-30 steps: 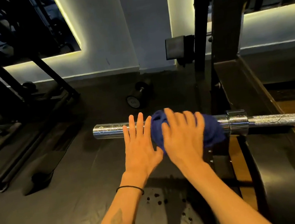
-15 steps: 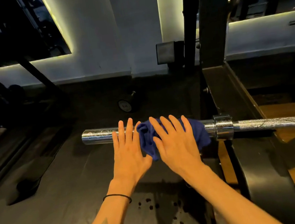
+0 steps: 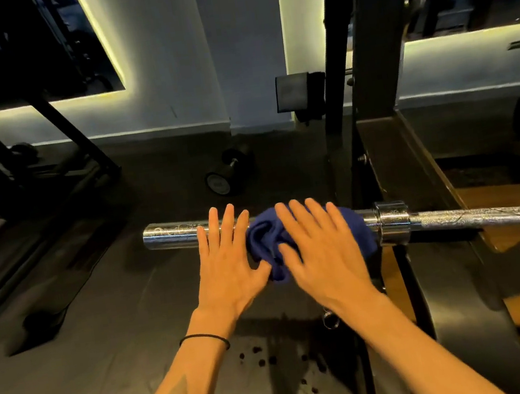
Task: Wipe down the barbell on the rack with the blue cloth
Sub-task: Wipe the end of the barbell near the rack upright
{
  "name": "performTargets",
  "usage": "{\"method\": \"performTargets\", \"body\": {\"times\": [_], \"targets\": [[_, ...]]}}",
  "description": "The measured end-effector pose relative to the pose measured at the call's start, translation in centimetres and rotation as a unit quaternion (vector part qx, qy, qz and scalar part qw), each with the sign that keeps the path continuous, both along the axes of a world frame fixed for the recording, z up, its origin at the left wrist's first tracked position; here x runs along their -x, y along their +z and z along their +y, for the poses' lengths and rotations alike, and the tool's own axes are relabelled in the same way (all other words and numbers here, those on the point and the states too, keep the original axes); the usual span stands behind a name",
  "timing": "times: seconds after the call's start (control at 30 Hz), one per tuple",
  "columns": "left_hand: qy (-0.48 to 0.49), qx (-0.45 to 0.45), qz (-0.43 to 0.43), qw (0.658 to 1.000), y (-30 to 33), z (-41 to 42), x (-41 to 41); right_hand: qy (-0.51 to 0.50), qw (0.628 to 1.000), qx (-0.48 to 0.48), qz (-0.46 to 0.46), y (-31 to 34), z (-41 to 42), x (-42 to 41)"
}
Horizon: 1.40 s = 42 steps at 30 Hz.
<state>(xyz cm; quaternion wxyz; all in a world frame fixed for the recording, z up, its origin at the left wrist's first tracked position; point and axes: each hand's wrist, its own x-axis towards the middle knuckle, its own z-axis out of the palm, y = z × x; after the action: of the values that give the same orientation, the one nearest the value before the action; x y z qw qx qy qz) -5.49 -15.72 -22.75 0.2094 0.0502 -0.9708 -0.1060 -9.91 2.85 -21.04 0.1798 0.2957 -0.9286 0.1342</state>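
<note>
Both hands are working the outer sleeve of the barbell (image 3: 171, 239), which is lying across the middle of the frame, resting on the rack (image 3: 373, 87) at right of center. The blue cloth (image 3: 264, 239) is sitting bunched over the sleeve at frame center, between the bare sleeve end on the left and the collar (image 3: 392, 223) on the right. The right hand (image 3: 323, 254) is pressing flat on the cloth, fingers straight and spread, no curl round it, slightly motion-blurred. The left hand (image 3: 228, 264) is lying flat too, fingers straight on the bare sleeve just left of the cloth, thumb touching the cloth edge; neither grip is closing on anything.

Progress, as a judgement: wiping is underway on the sleeve only. The long knurled shaft (image 3: 488, 216) running off to the right edge is looking untouched by the cloth right now, so most of the bar is likely left. Cannot tell shine differences. A dumbbell (image 3: 225, 176) is lying on the floor above center.
</note>
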Motion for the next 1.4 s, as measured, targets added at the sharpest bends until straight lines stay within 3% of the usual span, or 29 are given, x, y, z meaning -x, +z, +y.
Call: {"method": "performTargets", "body": {"times": [0.17, 0.27, 0.37, 0.5, 0.57, 0.67, 0.8, 0.93, 1.03, 1.13, 1.23, 1.3, 1.4], "targets": [[0.012, 0.015, 0.013, 1.000, -0.1, 0.2, 0.0, -0.161, 0.979, 0.118, -0.046, 0.4, -0.5, -0.8], [0.006, 0.004, 0.009, 1.000, 0.0, 0.2, 0.0, -0.087, 0.995, 0.054, -0.019, 0.4, -3.4, -1.7], [0.000, 0.016, 0.010, 1.000, 0.1, 0.0, -0.1, 0.005, 0.999, -0.027, 0.025, -0.1, -0.5, 0.0], [0.011, 0.018, 0.015, 1.000, 0.2, 0.3, 0.1, -0.137, 0.990, 0.037, -0.014, 0.3, 0.5, 0.1], [0.018, 0.011, 0.021, 1.000, 0.0, 0.3, 0.1, -0.150, 0.986, 0.063, -0.031, 0.6, -2.4, -0.8], [0.002, 0.008, 0.008, 1.000, -0.3, 0.1, -0.2, -0.033, 0.999, -0.012, -0.009, 0.1, -3.7, -1.0], [0.001, 0.026, 0.009, 1.000, -0.1, 0.0, -0.1, 0.065, 0.993, -0.090, 0.036, -0.1, 1.0, 1.3], [0.007, 0.017, 0.014, 1.000, -0.2, 0.2, -0.1, -0.044, 0.998, -0.044, 0.022, 0.1, 3.3, 1.3], [0.026, 0.004, 0.024, 0.999, -0.2, 0.9, 0.0, -0.161, 0.986, 0.025, -0.022, 0.7, -1.2, -0.8], [0.016, 0.005, 0.014, 1.000, -0.2, 0.7, -0.1, -0.088, 0.996, -0.008, -0.029, 0.6, -4.6, -1.9], [0.004, 0.003, 0.019, 1.000, -0.2, 0.3, -0.3, 0.019, 0.999, -0.045, 0.010, 0.3, -1.3, -0.1], [0.003, 0.001, 0.029, 1.000, -0.2, 0.4, -0.2, -0.006, 0.999, -0.047, 0.021, 0.5, 1.5, 1.2], [0.018, 0.006, 0.032, 0.999, -0.2, 0.7, 0.0, -0.134, 0.991, 0.030, 0.005, 0.9, 0.4, 0.6]]}}
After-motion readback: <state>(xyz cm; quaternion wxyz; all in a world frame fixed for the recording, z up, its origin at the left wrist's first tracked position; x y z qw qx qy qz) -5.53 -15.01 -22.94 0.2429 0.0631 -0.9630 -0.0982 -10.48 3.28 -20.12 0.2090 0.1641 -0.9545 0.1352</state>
